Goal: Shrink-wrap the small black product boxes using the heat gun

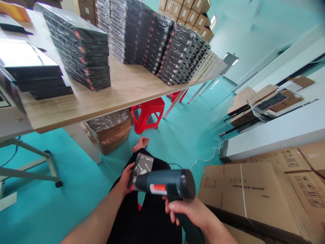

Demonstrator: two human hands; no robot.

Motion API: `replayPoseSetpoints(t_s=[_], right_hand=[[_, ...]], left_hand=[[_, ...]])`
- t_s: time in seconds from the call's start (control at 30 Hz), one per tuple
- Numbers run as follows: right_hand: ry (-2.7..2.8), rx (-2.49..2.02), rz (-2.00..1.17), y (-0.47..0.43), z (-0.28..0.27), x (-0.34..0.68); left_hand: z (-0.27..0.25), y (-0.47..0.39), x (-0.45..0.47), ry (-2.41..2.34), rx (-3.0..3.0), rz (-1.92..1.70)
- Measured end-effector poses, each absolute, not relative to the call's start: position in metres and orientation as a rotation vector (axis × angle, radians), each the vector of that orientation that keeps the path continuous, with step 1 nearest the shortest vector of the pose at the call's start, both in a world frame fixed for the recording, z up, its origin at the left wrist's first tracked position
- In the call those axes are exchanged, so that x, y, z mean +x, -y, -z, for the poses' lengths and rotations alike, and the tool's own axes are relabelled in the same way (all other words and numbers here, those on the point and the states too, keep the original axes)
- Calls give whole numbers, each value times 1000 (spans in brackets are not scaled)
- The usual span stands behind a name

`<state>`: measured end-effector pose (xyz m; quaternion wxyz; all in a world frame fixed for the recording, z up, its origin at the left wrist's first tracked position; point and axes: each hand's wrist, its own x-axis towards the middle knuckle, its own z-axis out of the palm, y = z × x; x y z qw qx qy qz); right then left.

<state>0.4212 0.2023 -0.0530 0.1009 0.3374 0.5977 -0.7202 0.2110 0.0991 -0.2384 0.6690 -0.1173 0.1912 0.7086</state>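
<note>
My right hand (186, 210) is wrapped round the handle of a dark green heat gun (165, 181) with a red and white label. The gun's nozzle points left, at a small dark box (144, 163) printed with pictures of white parts. That box is in my left hand (126, 178), gripped along its left edge above my lap. The nozzle overlaps the box's lower part, so I cannot tell whether they touch. Black trousers cover my legs underneath.
A wooden table (127, 79) carries stacks of film-wrapped black boxes (86, 61). Beneath it are an open carton (111, 130) and a red stool (149, 113). Large cartons (236, 193) stand close on my right. A white cable (203, 159) lies on the floor.
</note>
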Motion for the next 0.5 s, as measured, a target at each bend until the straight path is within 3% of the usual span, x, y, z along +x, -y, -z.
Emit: replayPoseSetpoints(t_s=[0.1, 0.23, 0.33, 0.5], right_hand=[[-1759, 935, 2016, -199, 52, 432], [-1763, 1263, 2257, -199, 52, 419], [-1698, 1229, 2456, -202, 51, 400], [-1780, 1274, 2495, -222, 54, 388]], left_hand=[[237, -100, 211, -431, -276, -1637], [237, -101, 212, -445, -291, -1609], [237, -101, 213, -462, -284, -1586], [238, -98, 211, -503, -279, -1603]])
